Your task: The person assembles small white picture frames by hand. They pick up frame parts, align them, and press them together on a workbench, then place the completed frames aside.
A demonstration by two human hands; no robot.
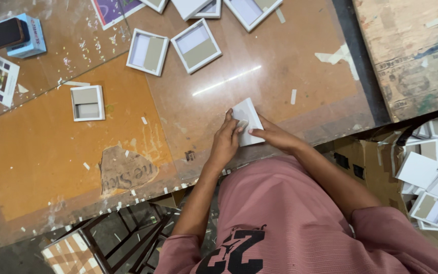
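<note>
Left hand [225, 139]: fingers curled and pressed down on the near left part of a small white box [248, 121], which lies flat on the front edge of the brown worktable [290, 66]. Right hand [274, 136]: fingertips laid on the lower right of the same box, pinching it against the left hand; both hands thus closed on the one item. Whether the box is a lid or a base cannot be told from this angle. Beyond the hands, further up the table: two open white trays with grey and white inner faces, one [147, 52] to the left and one [196, 45] just beside it, close but apart. More such trays [252, 10] crowd the far edge. Left of these, alone on the orange patch of the surface, a smaller white tray [87, 103]. Far left corner: a light blue carton [30, 38] with a dark flat object [4, 33] resting on it, and a printed card [0, 79] nearby. At the person's right, below table level: a heap of white boxes [434, 172] in a cardboard bin. Below the table's front edge: a stool with a checked seat [72, 255]. Paper scraps scattered across the tabletop.
</note>
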